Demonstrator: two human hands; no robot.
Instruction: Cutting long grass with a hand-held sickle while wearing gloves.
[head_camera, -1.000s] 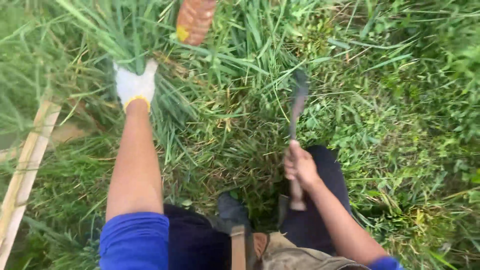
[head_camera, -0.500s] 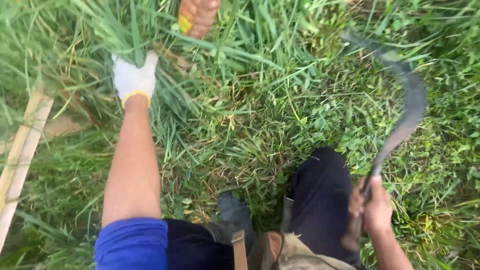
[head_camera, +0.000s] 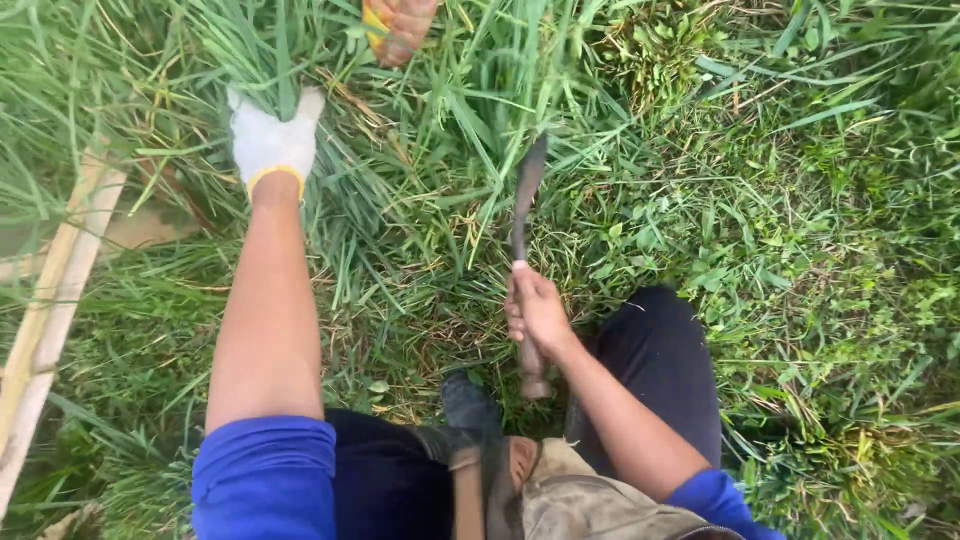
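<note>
Left hand (head_camera: 272, 145): white knit glove, yellow band at cuff. Right hand (head_camera: 537, 310): bare, no glove. Both forearms bare; blue sleeves (head_camera: 265, 475) end above elbows. Dark navy trousers (head_camera: 660, 365). Dark rubber boot (head_camera: 470, 405). Khaki bag (head_camera: 580, 505) with brown strap at waist

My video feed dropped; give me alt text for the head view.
Seen from above, the gloved left hand grips a tuft of tall grass while the bare right hand holds a curved sickle, its blade at the grass base.
</note>
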